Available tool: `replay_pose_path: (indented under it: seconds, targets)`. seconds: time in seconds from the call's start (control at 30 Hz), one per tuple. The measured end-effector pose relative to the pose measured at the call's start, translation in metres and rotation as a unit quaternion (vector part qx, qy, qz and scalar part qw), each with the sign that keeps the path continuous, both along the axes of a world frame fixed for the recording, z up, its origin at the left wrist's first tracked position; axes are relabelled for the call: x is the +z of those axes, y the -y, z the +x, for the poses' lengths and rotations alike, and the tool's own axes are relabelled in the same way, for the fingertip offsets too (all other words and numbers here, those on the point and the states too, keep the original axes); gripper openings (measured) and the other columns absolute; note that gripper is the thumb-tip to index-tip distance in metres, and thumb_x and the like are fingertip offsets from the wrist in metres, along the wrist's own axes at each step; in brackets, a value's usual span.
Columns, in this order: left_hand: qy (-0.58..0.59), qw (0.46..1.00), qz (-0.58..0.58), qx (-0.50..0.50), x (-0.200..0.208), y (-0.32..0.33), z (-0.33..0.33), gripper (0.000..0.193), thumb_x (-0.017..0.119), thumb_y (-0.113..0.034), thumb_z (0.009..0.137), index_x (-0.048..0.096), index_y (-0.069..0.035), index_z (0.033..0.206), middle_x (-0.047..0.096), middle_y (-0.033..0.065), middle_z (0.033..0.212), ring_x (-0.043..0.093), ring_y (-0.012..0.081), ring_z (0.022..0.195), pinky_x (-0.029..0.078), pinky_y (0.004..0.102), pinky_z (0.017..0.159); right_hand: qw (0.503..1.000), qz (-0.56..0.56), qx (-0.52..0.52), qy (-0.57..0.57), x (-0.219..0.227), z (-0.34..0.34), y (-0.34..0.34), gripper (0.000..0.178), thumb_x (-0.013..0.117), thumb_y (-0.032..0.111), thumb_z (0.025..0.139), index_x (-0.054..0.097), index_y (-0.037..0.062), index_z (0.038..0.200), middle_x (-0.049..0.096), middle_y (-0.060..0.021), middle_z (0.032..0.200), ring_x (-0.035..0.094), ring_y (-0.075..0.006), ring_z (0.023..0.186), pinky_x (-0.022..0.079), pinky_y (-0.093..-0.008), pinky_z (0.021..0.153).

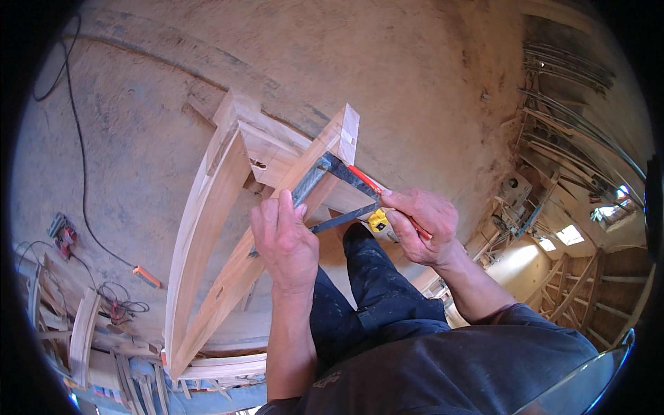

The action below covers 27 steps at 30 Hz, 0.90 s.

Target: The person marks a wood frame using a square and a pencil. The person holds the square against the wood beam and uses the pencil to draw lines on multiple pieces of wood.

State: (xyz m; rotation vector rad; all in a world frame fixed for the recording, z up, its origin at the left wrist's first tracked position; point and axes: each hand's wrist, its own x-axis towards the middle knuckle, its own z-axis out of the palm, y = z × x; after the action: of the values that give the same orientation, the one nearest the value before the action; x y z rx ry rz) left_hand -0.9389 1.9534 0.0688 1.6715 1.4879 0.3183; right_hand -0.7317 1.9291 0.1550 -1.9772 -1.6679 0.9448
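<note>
Under my work the floor [436,83] is pale brown, scuffed and dusty. A black cord [83,159] trails across its left side to an orange connector [146,277], with a red power tool [63,238] further left. Long rods [574,128] are stacked on the right; wood scraps [84,332] lie at lower left.

The triangular metal square [310,181] sits on the straight beam [232,294] of a wooden frame [197,228], directly under my left hand [283,228], whose fingers curl over its long bar. Its other 2 bars meet just beside my right hand [423,221], which is closed around a red pencil [364,178], pinched between thumb and finger. I cannot tell whether the tip touches wood.

The square is dark, with a greyish, textured long bar. The frame is light, smooth timber, 1 side curved, and its crosspiece [266,155] has a rough hole. A yellow tape measure [377,220] shows near my right fingers.
</note>
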Motion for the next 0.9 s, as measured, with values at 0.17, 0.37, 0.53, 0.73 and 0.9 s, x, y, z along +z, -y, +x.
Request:
replay_pose_path:
  seconds: [0.17,0.37,0.53,0.73,0.9]
  targets:
    - [0.007,1.0,-0.005,0.005,0.0,-0.0006,-0.0005,0.034,0.069,0.008,0.082,0.066,0.005,0.116,0.06,0.0155,0.094,0.056,0.0351,0.089,0.049,0.0434,0.08,1.0,-0.001,-0.018,-0.013,-0.0012,0.0004,-0.0004,0.023,0.074,-0.003,0.077,0.073,-0.0033,0.1,0.073,-0.018,0.085,0.074,-0.0305,0.073,0.057,-0.0347,0.064]
    - [0.0,1.0,-0.002,-0.003,0.0017,-0.0041,0.0013,0.035,0.07,0.008,0.081,0.066,0.006,0.116,0.061,0.0155,0.094,0.057,0.0351,0.09,0.049,0.0434,0.08,0.999,0.014,-0.026,-0.022,-0.0027,-0.0002,-0.0008,0.021,0.073,-0.004,0.077,0.073,-0.0036,0.098,0.074,-0.0184,0.085,0.074,-0.0306,0.073,0.057,-0.0346,0.065]
    - [-0.007,1.0,-0.003,-0.006,0.0016,-0.003,0.0017,0.036,0.07,0.009,0.08,0.066,0.006,0.116,0.06,0.0159,0.093,0.057,0.0354,0.09,0.049,0.0437,0.08,0.999,0.013,-0.04,-0.017,-0.0034,0.0016,0.0021,0.021,0.073,-0.004,0.077,0.073,-0.0039,0.098,0.074,-0.0186,0.086,0.074,-0.0303,0.073,0.058,-0.0346,0.065]
    - [-0.007,1.0,0.002,-0.007,0.0018,-0.0033,0.0023,0.036,0.07,0.009,0.079,0.066,0.006,0.115,0.06,0.0161,0.092,0.057,0.0356,0.089,0.049,0.0437,0.079,0.999,-0.004,-0.038,-0.011,-0.0028,0.0015,-0.0024,0.022,0.071,-0.003,0.081,0.073,-0.002,0.102,0.074,-0.0167,0.087,0.073,-0.0282,0.072,0.057,-0.0336,0.064]
    - [-0.006,1.0,0.011,0.0,0.0018,-0.0022,0.0024,0.036,0.07,0.009,0.079,0.067,0.006,0.114,0.061,0.0165,0.091,0.057,0.0359,0.088,0.049,0.0445,0.078,0.999,-0.002,-0.031,-0.019,-0.0038,0.0045,0.0005,0.02,0.071,-0.004,0.08,0.073,-0.0021,0.1,0.074,-0.0173,0.087,0.073,-0.0292,0.073,0.057,-0.0347,0.064]
